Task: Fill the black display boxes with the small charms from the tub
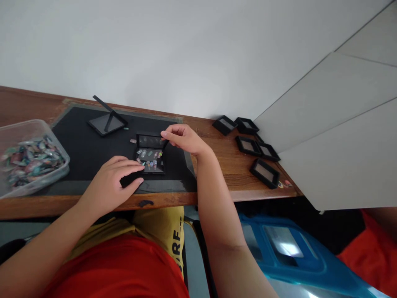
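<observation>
two bare hands over a black rectangular work mat (80, 145) on a brown wooden table (229, 161). between them sits a small black hinged display case (150, 154), base flat on the mat near its front edge, lid raised toward the wall. small coloured stones (150, 159) lie in rows inside the base.

left hand (113, 182): palm down on the mat, fingers loosely spread, fingertips at the case's left edge; it grips nothing. right hand (184, 138): fingers drawn together in a pinch on the right corner of the raised lid.

behind the case, a second black case with its lid propped open (107, 122) rests on the mat. far left, a clear plastic tub of mixed coloured stones (31, 159). right side of the table, five small black square frames (251, 147), close together, well apart from the hands. below the table edge, a blue plastic crate (285, 248).
</observation>
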The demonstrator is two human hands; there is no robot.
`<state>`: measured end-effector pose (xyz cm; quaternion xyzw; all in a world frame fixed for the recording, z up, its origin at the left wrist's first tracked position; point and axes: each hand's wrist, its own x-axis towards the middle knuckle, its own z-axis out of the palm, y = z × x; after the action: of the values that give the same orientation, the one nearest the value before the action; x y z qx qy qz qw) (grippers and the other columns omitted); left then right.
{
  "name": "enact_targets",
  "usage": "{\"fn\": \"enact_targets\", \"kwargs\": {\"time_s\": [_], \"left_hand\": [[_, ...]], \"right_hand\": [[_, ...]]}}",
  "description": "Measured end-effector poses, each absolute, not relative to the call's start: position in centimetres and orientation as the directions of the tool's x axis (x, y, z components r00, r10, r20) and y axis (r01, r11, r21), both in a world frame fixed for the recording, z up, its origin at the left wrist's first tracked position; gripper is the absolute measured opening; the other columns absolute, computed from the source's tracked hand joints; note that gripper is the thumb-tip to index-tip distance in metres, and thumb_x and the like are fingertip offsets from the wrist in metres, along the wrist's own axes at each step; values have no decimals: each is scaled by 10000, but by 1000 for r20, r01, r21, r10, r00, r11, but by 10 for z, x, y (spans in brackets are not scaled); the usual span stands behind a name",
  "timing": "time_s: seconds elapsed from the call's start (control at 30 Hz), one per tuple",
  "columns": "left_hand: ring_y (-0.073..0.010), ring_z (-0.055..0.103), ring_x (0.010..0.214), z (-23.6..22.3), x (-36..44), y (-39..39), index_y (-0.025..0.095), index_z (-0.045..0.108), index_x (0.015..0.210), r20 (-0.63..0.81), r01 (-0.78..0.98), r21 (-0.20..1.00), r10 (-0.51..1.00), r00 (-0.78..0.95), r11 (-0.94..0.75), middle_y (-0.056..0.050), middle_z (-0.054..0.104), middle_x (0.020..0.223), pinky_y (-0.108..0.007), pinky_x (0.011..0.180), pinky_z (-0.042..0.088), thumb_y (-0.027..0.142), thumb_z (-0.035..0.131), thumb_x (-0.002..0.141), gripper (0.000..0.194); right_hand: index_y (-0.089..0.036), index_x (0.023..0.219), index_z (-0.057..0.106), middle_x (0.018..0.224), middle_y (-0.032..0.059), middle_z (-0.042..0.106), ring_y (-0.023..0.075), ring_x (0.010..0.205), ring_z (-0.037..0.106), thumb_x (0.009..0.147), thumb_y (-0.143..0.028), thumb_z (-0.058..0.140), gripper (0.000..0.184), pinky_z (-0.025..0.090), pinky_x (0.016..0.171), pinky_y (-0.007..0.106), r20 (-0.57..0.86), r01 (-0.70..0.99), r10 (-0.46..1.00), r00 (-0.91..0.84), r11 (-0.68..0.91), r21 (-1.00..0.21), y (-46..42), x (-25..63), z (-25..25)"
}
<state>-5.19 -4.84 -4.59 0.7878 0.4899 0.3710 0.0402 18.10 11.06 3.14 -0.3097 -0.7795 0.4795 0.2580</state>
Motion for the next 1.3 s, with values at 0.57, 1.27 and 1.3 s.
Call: {"fn": "enact_targets", "kwargs": {"time_s": [0.57, 1.27, 1.3], "left_hand": [[-308, 632, 1160, -47, -53, -49, 193, 764, 1241, 497, 728, 467, 830, 253, -502, -111, 777, 1194, -511, 1008, 579, 371, 637, 1010, 318], [-321, 652, 1086, -45, -49, -55, 175, 801, 1131, 572, 821, 306, 782, 247, -483, -106, 798, 1133, -526, 973, 548, 301, 573, 1032, 279], [-313, 652, 1075, -45, -49, -56, 175, 800, 1129, 578, 818, 298, 775, 256, -492, -104, 795, 1125, -509, 964, 552, 295, 577, 1031, 271]], "right_hand": [[-172, 776, 661, 615, -61, 516, 75, 580, 418, 864, -650, 769, 498, 307, 541, 234, 109, 235, 728, -677, 354, -905, 110, 181, 31], [-160, 772, 665, 596, -69, 493, 72, 568, 400, 841, -648, 790, 509, 290, 537, 239, 111, 221, 728, -676, 344, -913, 109, 181, 32], [-162, 775, 662, 595, -70, 490, 72, 568, 399, 845, -654, 784, 512, 291, 538, 239, 110, 224, 725, -680, 348, -910, 109, 181, 32]]}}
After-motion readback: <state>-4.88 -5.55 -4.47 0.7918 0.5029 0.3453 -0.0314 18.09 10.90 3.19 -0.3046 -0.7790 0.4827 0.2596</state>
